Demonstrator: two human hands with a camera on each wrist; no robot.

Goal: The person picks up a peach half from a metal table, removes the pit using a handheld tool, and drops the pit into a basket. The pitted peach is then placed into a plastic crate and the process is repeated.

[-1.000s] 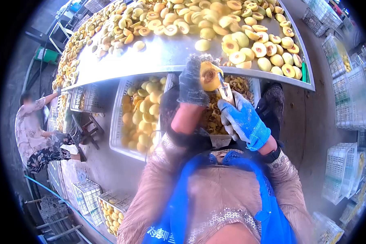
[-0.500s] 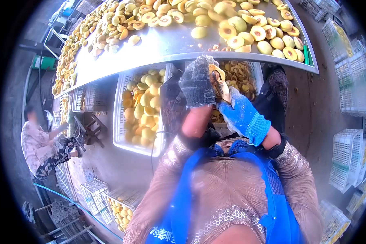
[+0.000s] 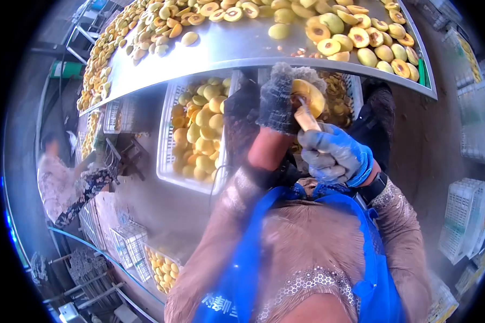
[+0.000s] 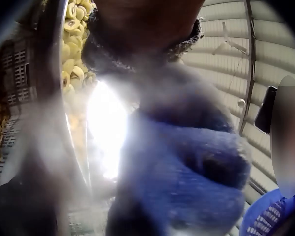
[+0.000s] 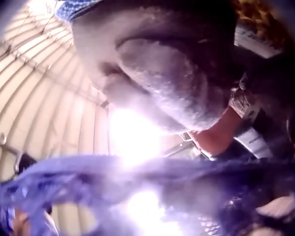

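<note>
My left hand (image 3: 276, 105), in a dark grey knit glove, holds a yellow peach half (image 3: 314, 96) just in front of the table's near edge. Its reddish-brown hollow faces my right hand (image 3: 337, 156), gloved in blue and grey, whose fingers are curled round the wooden handle (image 3: 307, 120) of a small pitting tool. The tool's metal end meets the cut face of the fruit and is partly hidden there. Curled fingers (image 5: 167, 83) of the right glove fill the right wrist view, while the left wrist view shows a blurred dark blue glove (image 4: 187, 172).
A metal table (image 3: 215, 51) carries many halved peaches, with a green-handled item (image 3: 421, 72) at its right corner. Below its edge stand a white crate (image 3: 164, 156) of peaches and another crate (image 3: 355, 91) of scraps. Another person (image 3: 64, 183) sits at left. Stacked crates (image 3: 463, 215) line the right.
My right hand has rolled over, bringing its curled fingers into sight. The peach half has turned in the left hand, and the tool's angle against it has changed. The head view has shifted slightly.
</note>
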